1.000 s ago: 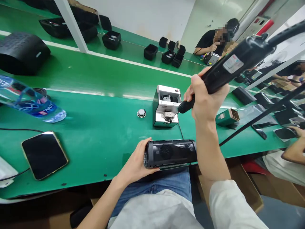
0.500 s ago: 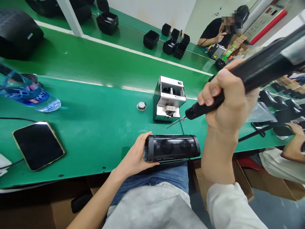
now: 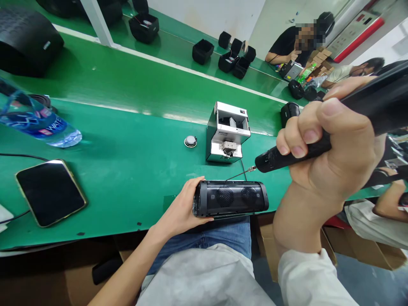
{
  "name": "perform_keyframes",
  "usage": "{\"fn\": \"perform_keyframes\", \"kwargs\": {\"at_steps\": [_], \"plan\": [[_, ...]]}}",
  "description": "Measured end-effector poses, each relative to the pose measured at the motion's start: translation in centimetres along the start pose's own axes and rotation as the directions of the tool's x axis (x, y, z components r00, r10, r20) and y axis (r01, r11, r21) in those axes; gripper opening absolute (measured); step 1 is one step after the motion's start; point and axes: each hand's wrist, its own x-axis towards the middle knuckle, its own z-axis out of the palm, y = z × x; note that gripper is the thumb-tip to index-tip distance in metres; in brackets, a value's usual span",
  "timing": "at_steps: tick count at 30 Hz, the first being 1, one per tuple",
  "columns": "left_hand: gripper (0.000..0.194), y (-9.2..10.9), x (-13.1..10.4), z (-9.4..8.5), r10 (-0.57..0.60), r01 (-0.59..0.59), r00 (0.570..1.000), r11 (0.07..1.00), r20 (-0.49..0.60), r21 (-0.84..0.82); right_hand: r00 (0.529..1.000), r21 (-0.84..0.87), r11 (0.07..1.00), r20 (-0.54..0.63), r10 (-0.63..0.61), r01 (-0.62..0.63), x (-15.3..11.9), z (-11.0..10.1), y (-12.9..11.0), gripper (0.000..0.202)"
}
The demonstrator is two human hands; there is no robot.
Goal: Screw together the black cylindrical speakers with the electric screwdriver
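My left hand [image 3: 180, 206] grips the left end of a black speaker [image 3: 234, 198] at the front edge of the green bench. Two round perforated grilles show on the speaker's upper face. Raised on the right, my right hand [image 3: 334, 144] is wrapped round a black electric screwdriver [image 3: 287, 156]. Its long thin bit points left and down, and the tip ends at the far edge of the speaker; whether it touches cannot be seen. Beyond the speaker stands a silver-and-black screw feeder [image 3: 228, 134]. A small round speaker driver [image 3: 190, 141] lies to the left of that machine.
On the left of the green bench [image 3: 127, 170] lie a phone [image 3: 51, 192] and a blue-labelled water bottle [image 3: 41, 123]. Black speaker housings [image 3: 143, 28] stand along the back. Co-workers sit at the far right, one in a black shirt [image 3: 282, 42]. Cardboard boxes [image 3: 360, 244] lie below the bench.
My right hand has moved right and closer to the camera with the screwdriver, and the bit tip has come down to the speaker's far edge. My left hand and the speaker stay put.
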Motion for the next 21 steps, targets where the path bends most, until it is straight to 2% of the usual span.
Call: {"fn": "perform_keyframes", "kwargs": {"at_steps": [8,13,17,21], "plan": [[0.113,-0.3,-0.2,0.1,0.005,-0.006,1.000,0.999,-0.015,-0.034,0.997,-0.019,1.000,0.081,0.011,-0.009,-1.2,-0.1,2.1,0.014],[0.116,0.0,-0.4,0.4,-0.004,0.001,1.000,0.992,-0.018,-0.125,0.981,0.031,0.990,0.143,0.129,-0.135,-3.8,-1.2,4.3,0.020],[0.122,-0.6,0.0,0.6,0.022,-0.024,1.000,0.985,-0.011,-0.169,0.977,0.073,0.991,0.187,0.101,-0.116,-4.4,-2.4,5.9,0.019],[0.128,-1.1,0.1,0.7,0.006,-0.011,1.000,0.984,-0.026,-0.177,0.966,0.064,0.993,0.245,0.082,-0.100,-4.4,-2.7,6.2,0.016]]}}
